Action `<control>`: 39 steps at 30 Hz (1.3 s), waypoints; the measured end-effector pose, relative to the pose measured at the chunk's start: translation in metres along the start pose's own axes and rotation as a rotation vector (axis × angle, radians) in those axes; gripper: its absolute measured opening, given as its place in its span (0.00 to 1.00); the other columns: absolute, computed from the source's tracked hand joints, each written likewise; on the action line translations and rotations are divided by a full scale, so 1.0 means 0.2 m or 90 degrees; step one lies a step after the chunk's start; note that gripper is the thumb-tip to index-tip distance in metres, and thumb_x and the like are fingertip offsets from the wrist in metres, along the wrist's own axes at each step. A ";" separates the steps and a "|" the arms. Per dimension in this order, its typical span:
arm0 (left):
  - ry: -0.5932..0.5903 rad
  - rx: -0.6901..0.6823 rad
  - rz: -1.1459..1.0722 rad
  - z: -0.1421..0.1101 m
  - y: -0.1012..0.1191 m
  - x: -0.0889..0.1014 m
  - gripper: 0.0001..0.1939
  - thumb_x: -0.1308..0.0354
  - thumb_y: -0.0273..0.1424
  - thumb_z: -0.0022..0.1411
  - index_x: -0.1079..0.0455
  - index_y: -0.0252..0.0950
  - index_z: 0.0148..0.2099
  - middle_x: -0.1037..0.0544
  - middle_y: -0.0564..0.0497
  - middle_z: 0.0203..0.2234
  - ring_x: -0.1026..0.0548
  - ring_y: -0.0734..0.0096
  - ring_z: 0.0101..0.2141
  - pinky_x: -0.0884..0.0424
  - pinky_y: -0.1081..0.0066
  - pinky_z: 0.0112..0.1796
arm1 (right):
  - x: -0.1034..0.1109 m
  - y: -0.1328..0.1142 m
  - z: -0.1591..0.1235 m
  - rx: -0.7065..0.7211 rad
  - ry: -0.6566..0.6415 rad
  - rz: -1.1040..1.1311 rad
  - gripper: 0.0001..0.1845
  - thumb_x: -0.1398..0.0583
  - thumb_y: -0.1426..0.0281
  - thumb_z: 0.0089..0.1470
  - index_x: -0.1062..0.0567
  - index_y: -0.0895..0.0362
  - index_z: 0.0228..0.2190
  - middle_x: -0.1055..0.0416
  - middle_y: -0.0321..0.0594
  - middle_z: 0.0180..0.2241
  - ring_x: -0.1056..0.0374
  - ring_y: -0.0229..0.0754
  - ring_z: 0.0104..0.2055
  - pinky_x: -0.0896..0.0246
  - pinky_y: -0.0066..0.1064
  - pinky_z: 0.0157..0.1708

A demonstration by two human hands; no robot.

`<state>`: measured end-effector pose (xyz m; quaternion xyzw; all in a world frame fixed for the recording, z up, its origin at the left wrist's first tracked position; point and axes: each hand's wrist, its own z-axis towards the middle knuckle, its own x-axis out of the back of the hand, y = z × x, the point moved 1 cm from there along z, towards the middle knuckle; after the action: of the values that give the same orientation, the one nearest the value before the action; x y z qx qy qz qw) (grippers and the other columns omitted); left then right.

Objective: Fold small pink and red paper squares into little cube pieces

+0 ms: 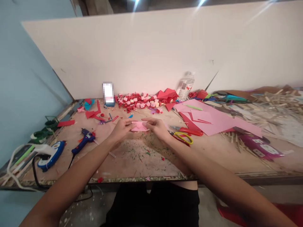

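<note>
Over the middle of the table [205, 157], your left hand [121, 130] and right hand [156, 128] pinch opposite ends of one pink paper [139, 126], seemingly part-worked, with small pieces [138, 102] heaped behind apparently done and pink sheets [220, 119] rightward probably left to use.

On my screen I had a clear plastic bottle [186, 86] tilted by the white board [153, 47], a phone [108, 94] propped up farther left, a blue-and-white power strip [56, 155] way over left, and some purple packet [261, 147] lying off right.
</note>
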<state>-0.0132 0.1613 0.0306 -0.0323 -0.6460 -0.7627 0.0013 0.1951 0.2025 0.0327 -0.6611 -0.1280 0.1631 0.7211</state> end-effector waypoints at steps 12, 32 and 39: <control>0.002 0.024 -0.084 -0.02 0.06 0.01 0.26 0.20 0.50 0.51 0.17 0.31 0.35 0.16 0.45 0.33 0.18 0.61 0.36 0.14 0.60 0.42 | -0.03 0.00 -0.03 0.091 0.043 -0.098 0.31 0.30 0.52 0.58 0.16 0.61 0.53 0.31 0.30 0.21 0.30 0.39 0.24 0.28 0.32 0.29; 0.057 0.052 0.026 -0.03 -0.02 0.00 0.17 0.33 0.43 0.68 0.17 0.34 0.36 0.15 0.43 0.30 0.20 0.62 0.28 0.22 0.68 0.31 | -0.03 0.00 -0.05 0.011 0.055 -0.134 0.28 0.29 0.51 0.59 0.15 0.58 0.51 0.31 0.31 0.22 0.32 0.40 0.25 0.31 0.33 0.30; 0.007 -0.036 0.220 -0.09 0.05 -0.03 0.15 0.37 0.40 0.71 0.19 0.37 0.33 0.18 0.51 0.28 0.22 0.63 0.33 0.29 0.71 0.36 | -0.01 -0.03 -0.04 -0.004 -0.099 -0.170 0.22 0.27 0.50 0.56 0.12 0.57 0.35 0.17 0.43 0.36 0.25 0.46 0.38 0.30 0.33 0.38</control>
<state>-0.0068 0.1425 0.0368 -0.1388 -0.6089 -0.7693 0.1347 0.1972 0.1933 0.0382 -0.6258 -0.2704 0.1162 0.7223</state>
